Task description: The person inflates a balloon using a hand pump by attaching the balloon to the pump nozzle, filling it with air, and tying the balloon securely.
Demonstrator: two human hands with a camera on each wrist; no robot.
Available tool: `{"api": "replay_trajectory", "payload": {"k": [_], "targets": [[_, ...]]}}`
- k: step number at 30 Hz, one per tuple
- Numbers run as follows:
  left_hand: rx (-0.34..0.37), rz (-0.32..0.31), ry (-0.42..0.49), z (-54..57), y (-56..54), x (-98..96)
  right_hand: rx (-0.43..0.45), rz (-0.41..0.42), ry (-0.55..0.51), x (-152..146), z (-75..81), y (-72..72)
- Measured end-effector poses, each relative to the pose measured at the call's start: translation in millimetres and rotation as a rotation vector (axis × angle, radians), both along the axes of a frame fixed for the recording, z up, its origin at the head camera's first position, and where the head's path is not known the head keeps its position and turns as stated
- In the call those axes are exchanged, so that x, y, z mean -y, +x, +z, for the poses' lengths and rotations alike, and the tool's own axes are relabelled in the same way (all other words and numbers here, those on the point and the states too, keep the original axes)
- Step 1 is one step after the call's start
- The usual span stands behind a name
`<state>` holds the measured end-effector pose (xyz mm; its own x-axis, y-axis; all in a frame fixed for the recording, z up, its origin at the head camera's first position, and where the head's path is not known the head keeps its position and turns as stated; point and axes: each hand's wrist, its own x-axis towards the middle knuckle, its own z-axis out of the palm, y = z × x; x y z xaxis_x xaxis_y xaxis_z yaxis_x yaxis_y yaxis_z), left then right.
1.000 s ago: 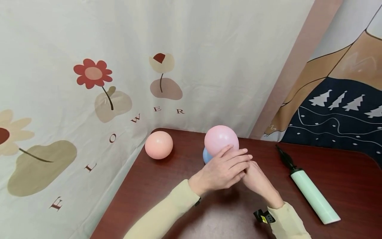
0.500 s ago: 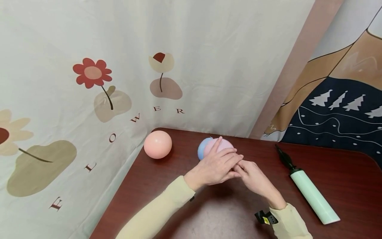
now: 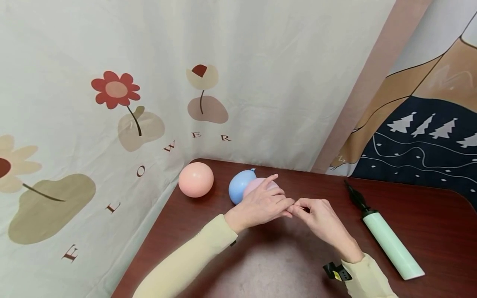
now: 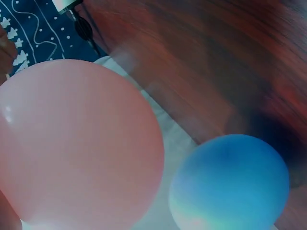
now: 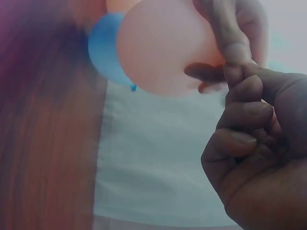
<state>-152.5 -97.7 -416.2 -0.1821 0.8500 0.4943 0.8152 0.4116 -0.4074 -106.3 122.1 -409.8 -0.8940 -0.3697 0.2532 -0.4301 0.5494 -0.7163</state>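
A pink balloon [image 3: 255,186] is held in front of my left hand [image 3: 261,207], which partly covers it in the head view. The balloon's neck is hidden among my fingers. My right hand [image 3: 322,219] meets the left fingertips and pinches at the neck, thumb against index finger; the right wrist view has its other fingers [image 5: 244,115] curled. Behind the pink balloon lies a tied blue balloon [image 3: 239,186], its knot pointing to the back. The left wrist view is filled by the pink balloon [image 4: 81,143], with the blue balloon [image 4: 235,182] beside it.
A peach balloon [image 3: 196,179] rests at the table's back left corner. On the right lies a pale green hand pump [image 3: 393,244] with a black nozzle. Printed cloth [image 3: 261,82] hangs along the back and left of the dark red table [image 3: 167,248].
Both hands have come lower and a little left, and the pink balloon has dropped with them. The blue balloon, earlier mostly hidden, has shifted left and shows its knot. My right hand has drawn slightly rightward.
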Motion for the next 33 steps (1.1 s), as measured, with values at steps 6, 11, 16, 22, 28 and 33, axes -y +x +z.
{"api": "replay_trajectory", "payload": {"k": [6,11,16,22,28,33], "targets": [[0.024,-0.035,0.038,0.2,-4.3,5.2,0.022,0.035,0.048,-9.1,4.8,4.0],[-0.008,-0.037,0.069,5.1,-8.7,7.8,-0.064,0.074,0.075,-17.7,7.8,8.1],[-0.002,-0.02,0.084,9.0,-12.0,15.6,-0.138,-0.004,0.11,-28.0,12.7,17.6],[0.002,-0.025,0.111,9.6,-16.5,28.1,-0.253,-0.075,0.155,-41.5,17.9,30.3],[-0.011,-0.027,0.126,13.4,-18.6,33.4,-0.298,-0.074,0.187,-56.9,24.1,42.9],[-0.02,-0.037,0.138,18.1,-17.3,31.7,-0.346,-0.057,0.223,-70.4,31.4,52.9]]}}
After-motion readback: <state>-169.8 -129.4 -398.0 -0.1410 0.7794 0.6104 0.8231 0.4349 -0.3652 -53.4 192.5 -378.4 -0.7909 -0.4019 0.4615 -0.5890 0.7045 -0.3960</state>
